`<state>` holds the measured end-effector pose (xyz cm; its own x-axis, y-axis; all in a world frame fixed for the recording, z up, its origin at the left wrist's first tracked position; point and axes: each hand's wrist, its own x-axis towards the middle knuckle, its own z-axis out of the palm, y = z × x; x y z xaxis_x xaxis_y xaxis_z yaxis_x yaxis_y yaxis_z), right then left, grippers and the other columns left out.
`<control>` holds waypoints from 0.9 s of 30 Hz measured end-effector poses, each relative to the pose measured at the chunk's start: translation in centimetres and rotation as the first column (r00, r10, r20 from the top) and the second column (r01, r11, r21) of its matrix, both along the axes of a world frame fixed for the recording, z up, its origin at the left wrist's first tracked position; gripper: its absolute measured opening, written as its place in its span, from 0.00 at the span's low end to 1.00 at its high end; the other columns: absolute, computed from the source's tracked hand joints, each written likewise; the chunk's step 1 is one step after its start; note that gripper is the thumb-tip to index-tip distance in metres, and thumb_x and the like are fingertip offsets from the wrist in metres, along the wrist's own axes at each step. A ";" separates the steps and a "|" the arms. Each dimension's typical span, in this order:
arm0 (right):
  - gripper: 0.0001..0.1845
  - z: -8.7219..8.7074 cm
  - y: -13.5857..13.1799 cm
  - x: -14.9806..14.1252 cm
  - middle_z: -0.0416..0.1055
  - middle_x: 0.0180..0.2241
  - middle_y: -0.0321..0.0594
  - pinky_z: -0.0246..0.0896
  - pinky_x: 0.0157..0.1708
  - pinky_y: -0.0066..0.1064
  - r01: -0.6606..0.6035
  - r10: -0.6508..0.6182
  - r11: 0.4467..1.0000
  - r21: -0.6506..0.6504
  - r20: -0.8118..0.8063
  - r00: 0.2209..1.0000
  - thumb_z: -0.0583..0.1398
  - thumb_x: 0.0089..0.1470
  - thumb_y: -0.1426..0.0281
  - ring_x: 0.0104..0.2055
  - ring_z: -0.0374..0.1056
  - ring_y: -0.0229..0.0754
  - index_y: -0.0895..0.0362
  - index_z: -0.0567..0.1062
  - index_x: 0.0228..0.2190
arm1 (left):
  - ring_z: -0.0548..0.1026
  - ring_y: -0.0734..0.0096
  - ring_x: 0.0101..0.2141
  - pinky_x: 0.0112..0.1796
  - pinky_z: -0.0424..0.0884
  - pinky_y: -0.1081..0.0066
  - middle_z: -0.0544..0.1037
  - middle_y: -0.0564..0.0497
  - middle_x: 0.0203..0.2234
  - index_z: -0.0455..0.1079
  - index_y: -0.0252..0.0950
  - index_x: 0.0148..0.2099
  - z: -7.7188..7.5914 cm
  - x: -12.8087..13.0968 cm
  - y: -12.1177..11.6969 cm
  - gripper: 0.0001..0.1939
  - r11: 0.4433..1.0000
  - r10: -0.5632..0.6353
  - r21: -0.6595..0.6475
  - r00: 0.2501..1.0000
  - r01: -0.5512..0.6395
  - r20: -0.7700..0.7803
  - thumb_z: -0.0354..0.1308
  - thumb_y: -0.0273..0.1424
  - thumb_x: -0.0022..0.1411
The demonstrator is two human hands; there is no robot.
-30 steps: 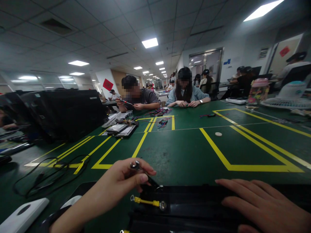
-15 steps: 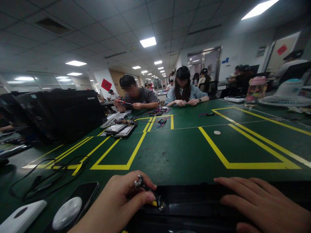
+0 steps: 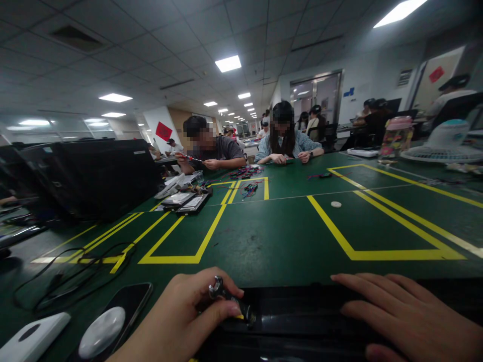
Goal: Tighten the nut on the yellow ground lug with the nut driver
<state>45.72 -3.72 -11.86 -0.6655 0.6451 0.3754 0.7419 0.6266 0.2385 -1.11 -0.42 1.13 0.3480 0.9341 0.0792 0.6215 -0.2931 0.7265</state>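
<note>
The left hand (image 3: pixel 177 322) holds the item under inspection: a small chrome ring fitting (image 3: pixel 216 286) with a short black body (image 3: pixel 237 304), pinched between the thumb and fingers (image 3: pixel 230 310), which are closed upon it. The fitting's long axis runs diagonally, from the ring just above the fingertips, down and rightward to a metal end over the edge of a black plastic case (image 3: pixel 320 301) on the green bench (image 3: pixel 264 236). The left hand is the nearer hand. The right hand (image 3: pixel 407 317) lies well apart, to the right of the fitting, flat on the case, open and gripping nothing. A white oval puck (image 3: pixel 101 332) sits on a black phone (image 3: pixel 130 296), left of the fingers. Compared with the earlier frame, the left hand has dropped toward the case, and the yellow-sleeved lead (image 3: pixel 239 317), then lying separately on it, now shows only as a sliver beneath the fingertips. Whether it joins the fitting cannot be determined.
</note>
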 end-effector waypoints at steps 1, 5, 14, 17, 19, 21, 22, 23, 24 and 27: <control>0.24 0.0 -0.1 0.0 0.69 0.87 0.28 0.95 0.53 0.77 -0.004 0.004 1.000 0.001 -0.003 1.000 0.54 0.88 0.55 0.71 0.85 0.70 0.32 0.88 0.67 | 0.93 0.55 0.37 0.40 0.78 0.65 0.99 0.51 0.37 0.95 0.47 0.46 0.0 0.0 0.0 0.11 1.000 -0.011 -0.005 1.000 0.011 -0.003 0.72 0.43 0.75; 0.23 0.0 -0.4 -0.1 0.72 0.85 0.31 0.93 0.59 0.74 -0.015 0.011 0.999 -0.051 -0.075 0.997 0.55 0.89 0.56 0.71 0.85 0.69 0.34 0.89 0.66 | 0.93 0.52 0.38 0.41 0.79 0.62 0.99 0.48 0.37 0.94 0.46 0.46 0.9 0.3 0.0 0.14 0.999 -0.006 -0.036 0.999 0.005 -0.033 0.69 0.45 0.74; 0.32 2.2 0.3 -3.4 0.86 0.73 0.45 0.85 0.70 0.75 -0.003 -0.084 0.982 -0.189 -0.453 0.887 0.66 0.83 0.37 0.78 0.78 0.80 0.35 0.85 0.76 | 0.95 0.44 0.43 0.45 0.81 0.56 0.99 0.43 0.41 0.94 0.44 0.47 2.6 1.1 0.0 0.17 0.993 -0.016 -0.121 0.995 0.005 -0.094 0.66 0.45 0.71; 0.32 2.0 0.3 -3.4 0.86 0.72 0.45 0.85 0.69 0.75 -0.005 -0.083 0.982 -0.191 -0.451 0.889 0.66 0.83 0.37 0.77 0.78 0.80 0.36 0.85 0.75 | 0.94 0.44 0.44 0.47 0.80 0.55 0.99 0.43 0.41 0.93 0.44 0.48 2.7 1.2 0.1 0.17 0.990 -0.020 -0.138 0.996 0.008 -0.088 0.66 0.45 0.71; 0.30 1.5 0.1 -2.5 0.85 0.73 0.44 0.86 0.68 0.74 -0.007 -0.072 0.982 -0.187 -0.416 0.907 0.66 0.83 0.39 0.76 0.79 0.79 0.36 0.86 0.74 | 0.94 0.44 0.44 0.47 0.81 0.54 0.99 0.43 0.41 0.92 0.43 0.47 2.8 1.3 0.2 0.16 0.989 -0.023 -0.150 0.997 0.012 -0.071 0.66 0.45 0.70; 0.24 0.8 -0.1 -1.4 0.82 0.77 0.41 0.88 0.65 0.75 -0.019 -0.035 0.987 -0.162 -0.326 0.945 0.64 0.86 0.43 0.74 0.82 0.77 0.34 0.88 0.71 | 0.94 0.45 0.44 0.47 0.81 0.55 0.99 0.43 0.41 0.91 0.43 0.46 2.8 1.4 0.2 0.15 0.987 -0.026 -0.161 0.998 0.018 -0.049 0.67 0.44 0.69; 0.22 0.5 -0.2 -0.8 0.80 0.80 0.38 0.89 0.64 0.76 -0.025 -0.014 0.989 -0.144 -0.264 0.965 0.61 0.88 0.47 0.72 0.84 0.75 0.33 0.88 0.69 | 0.94 0.46 0.44 0.47 0.81 0.55 0.99 0.44 0.41 0.91 0.43 0.46 2.7 1.3 0.3 0.14 0.986 -0.028 -0.167 0.999 0.022 -0.033 0.67 0.44 0.69; 0.21 0.3 -0.3 -0.3 0.77 0.82 0.35 0.91 0.62 0.76 -0.028 0.003 0.992 -0.125 -0.199 0.980 0.59 0.89 0.50 0.71 0.85 0.73 0.32 0.88 0.68 | 0.94 0.47 0.43 0.47 0.81 0.56 0.99 0.44 0.40 0.91 0.43 0.46 2.5 1.2 0.4 0.13 0.985 -0.028 -0.170 1.000 0.026 -0.009 0.68 0.43 0.70; 0.21 0.1 -0.4 0.0 0.74 0.84 0.32 0.91 0.61 0.77 -0.025 0.008 0.994 -0.108 -0.148 0.989 0.58 0.89 0.53 0.72 0.85 0.72 0.32 0.88 0.68 | 0.94 0.48 0.43 0.46 0.82 0.57 0.99 0.45 0.40 0.91 0.43 0.46 2.3 1.0 0.4 0.12 0.984 -0.029 -0.176 0.999 0.032 0.022 0.69 0.43 0.70; 0.22 -0.1 -0.5 0.5 0.71 0.86 0.30 0.93 0.59 0.78 -0.008 0.002 0.997 -0.077 -0.089 0.996 0.56 0.89 0.55 0.73 0.84 0.73 0.31 0.87 0.68 | 0.94 0.50 0.42 0.45 0.84 0.59 0.98 0.46 0.41 0.90 0.43 0.46 1.2 -0.2 0.8 0.11 0.983 -0.010 -0.182 0.988 0.038 0.156 0.72 0.44 0.74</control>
<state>46.18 -4.20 -11.93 -0.6350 0.6712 0.3823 0.7548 0.6444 0.1224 -1.27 0.42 2.36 0.3675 0.9292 -0.0384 0.4924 -0.1594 0.8556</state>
